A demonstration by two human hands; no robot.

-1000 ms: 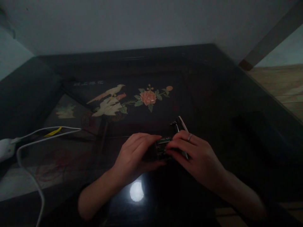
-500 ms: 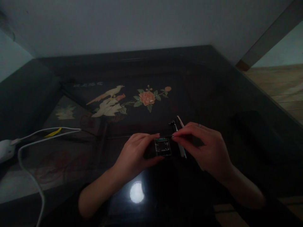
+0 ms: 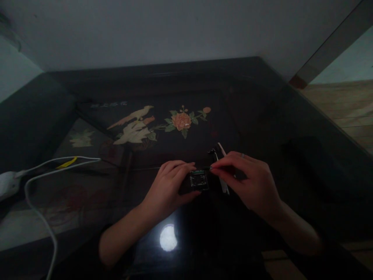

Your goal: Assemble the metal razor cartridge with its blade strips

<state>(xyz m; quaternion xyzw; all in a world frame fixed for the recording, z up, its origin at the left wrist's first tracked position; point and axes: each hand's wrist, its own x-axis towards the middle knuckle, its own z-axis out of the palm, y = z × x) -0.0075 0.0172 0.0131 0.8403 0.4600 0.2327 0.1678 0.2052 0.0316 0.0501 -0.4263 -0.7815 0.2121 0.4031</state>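
The device (image 3: 199, 181) is a small square thing with a pale frame and a dark middle; it lies on the glossy black table (image 3: 262, 116), near its front. The left hand (image 3: 171, 186) holds its left side between thumb and fingers. The right hand (image 3: 247, 181) pinches a thin dark tool (image 3: 207, 168), the tip touching the upper edge. A white strip (image 3: 223, 186) lies beside.

The desk (image 3: 262, 116) is showing glossy black, inlaid with a cream bird (image 3: 132, 126) and a pink flower (image 3: 181, 120) with green leaves. A white cable (image 3: 37, 175) is carrying a yellow tag (image 3: 66, 162).
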